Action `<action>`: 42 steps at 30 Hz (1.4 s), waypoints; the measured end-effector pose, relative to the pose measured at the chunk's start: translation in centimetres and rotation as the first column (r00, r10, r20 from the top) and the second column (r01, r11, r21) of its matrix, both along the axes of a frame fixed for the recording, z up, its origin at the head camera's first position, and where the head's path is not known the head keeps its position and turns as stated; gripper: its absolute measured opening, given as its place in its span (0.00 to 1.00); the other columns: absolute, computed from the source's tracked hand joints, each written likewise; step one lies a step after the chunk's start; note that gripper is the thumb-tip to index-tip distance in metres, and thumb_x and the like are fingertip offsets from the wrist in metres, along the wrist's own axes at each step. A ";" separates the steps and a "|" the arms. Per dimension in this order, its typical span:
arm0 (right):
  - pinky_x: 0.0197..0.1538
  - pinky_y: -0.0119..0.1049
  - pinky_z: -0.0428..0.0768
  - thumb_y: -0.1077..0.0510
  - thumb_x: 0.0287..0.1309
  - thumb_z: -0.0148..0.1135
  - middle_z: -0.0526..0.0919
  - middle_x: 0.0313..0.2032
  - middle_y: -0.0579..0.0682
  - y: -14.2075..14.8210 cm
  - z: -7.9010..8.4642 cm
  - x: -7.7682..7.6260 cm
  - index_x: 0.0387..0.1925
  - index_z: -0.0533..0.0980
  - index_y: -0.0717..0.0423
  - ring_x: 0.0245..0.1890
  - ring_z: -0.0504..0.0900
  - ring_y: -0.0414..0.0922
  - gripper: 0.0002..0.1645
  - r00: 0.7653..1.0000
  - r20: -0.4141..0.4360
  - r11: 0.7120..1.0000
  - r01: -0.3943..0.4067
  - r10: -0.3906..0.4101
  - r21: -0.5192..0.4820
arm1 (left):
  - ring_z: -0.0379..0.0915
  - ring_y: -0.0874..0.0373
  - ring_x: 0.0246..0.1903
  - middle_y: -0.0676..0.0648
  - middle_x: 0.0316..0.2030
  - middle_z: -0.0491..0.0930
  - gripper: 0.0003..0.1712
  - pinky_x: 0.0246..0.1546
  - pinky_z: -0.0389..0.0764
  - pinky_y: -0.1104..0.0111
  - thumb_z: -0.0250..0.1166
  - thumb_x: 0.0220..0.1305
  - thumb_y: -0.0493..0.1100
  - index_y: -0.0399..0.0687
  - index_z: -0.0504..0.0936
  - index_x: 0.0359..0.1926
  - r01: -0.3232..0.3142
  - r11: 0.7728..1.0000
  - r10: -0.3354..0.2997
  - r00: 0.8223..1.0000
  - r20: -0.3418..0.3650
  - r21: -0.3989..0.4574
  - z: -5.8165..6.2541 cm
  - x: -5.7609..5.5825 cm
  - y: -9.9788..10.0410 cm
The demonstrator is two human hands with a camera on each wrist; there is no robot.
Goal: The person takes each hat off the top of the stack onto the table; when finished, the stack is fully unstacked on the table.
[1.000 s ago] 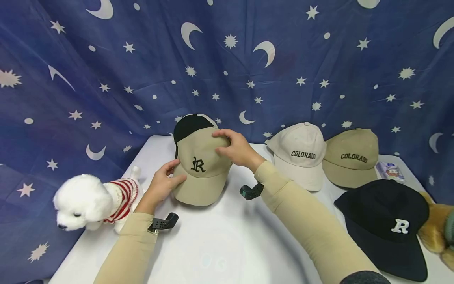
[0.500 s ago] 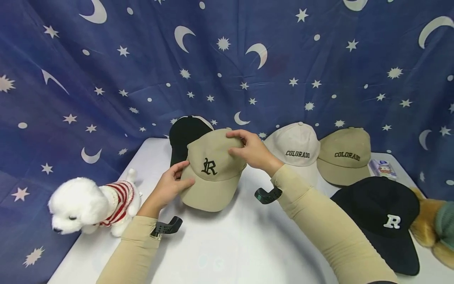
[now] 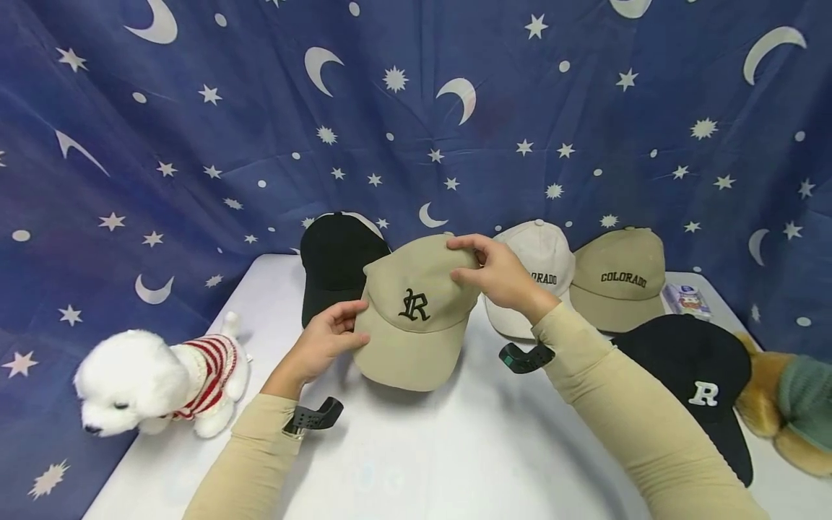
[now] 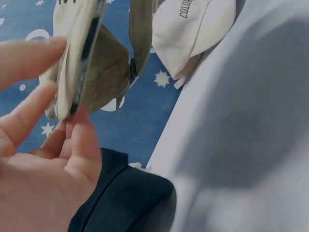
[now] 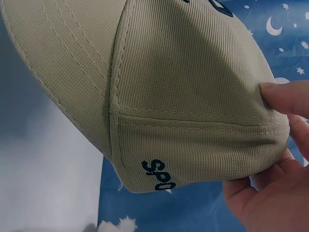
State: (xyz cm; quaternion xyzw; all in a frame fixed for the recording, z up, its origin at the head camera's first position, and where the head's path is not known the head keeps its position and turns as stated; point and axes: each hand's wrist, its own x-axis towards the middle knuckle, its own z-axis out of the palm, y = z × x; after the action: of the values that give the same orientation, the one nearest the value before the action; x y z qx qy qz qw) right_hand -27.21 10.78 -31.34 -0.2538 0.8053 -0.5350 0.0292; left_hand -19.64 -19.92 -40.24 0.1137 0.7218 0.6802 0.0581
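In the head view a beige baseball cap (image 3: pixel 416 357) with a dark embroidered "R" is held between both hands, brim toward me. My left hand (image 3: pixel 323 345) pinches its left edge where brim meets crown; the left wrist view shows thumb and fingers on either side of that edge. High on the crown's right side, my right hand (image 3: pixel 503 278) grips the cloth. From the right wrist view, the cap's side (image 5: pixel 193 96) carries dark letters "SPO", and the right thumb (image 5: pixel 285 94) presses outside with fingers curled beneath. Behind the held cap stands a black cap (image 3: pixel 338 253).
A whitish cap (image 3: pixel 536 245) and a tan cap (image 3: pixel 620 256), marked COLORADO, stand at the back right near a small box (image 3: pixel 687 300). Closer is a black cap (image 3: pixel 689 354) with a white "R", beside a brown plush toy (image 3: pixel 757 397). A white plush dog (image 3: pixel 133 375) stands left.
Both hands have carried the beige cap to the right, away from the black cap behind, which now shows more. The cap now overlaps nearer the whitish cap. The head view has shifted slightly.
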 end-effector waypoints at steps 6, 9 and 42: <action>0.44 0.30 0.77 0.70 0.57 0.66 0.79 0.57 0.59 1.8 0.6 0.3 0.59 0.76 0.65 0.43 0.78 0.49 0.27 0.999 -0.026 0.999 0.039 -0.039 0.025 | 0.77 0.59 0.47 0.32 0.56 0.70 0.34 0.45 0.80 0.71 0.63 0.57 0.22 0.20 0.63 0.64 0.082 0.996 -0.083 0.996 0.026 0.036 0.1 0.2 1.0; 0.45 0.29 0.76 0.70 0.57 0.66 0.78 0.59 0.59 2.6 0.6 0.2 0.60 0.75 0.66 0.44 0.77 0.49 0.27 0.998 -0.036 0.998 0.051 -0.049 0.034 | 0.77 0.58 0.46 0.32 0.56 0.69 0.34 0.44 0.80 0.71 0.63 0.56 0.22 0.20 0.63 0.64 0.123 0.991 -0.125 0.992 0.034 0.043 0.0 0.4 1.9; 0.43 0.21 0.74 0.68 0.59 0.67 0.75 0.60 0.63 11.4 -0.4 2.1 0.60 0.74 0.68 0.45 0.76 0.43 0.27 0.979 -0.082 0.973 0.195 -0.185 0.124 | 0.80 0.56 0.45 0.38 0.52 0.77 0.29 0.44 0.80 0.68 0.66 0.58 0.25 0.27 0.70 0.61 0.205 0.979 -0.204 0.967 0.152 0.006 -1.5 1.2 10.8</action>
State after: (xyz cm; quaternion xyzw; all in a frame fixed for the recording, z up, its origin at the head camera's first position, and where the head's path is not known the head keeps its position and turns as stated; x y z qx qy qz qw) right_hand -25.12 22.15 -31.72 -0.1918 0.8600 -0.4717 -0.0337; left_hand -18.40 -9.09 -41.71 0.1349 0.7030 0.6738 0.1834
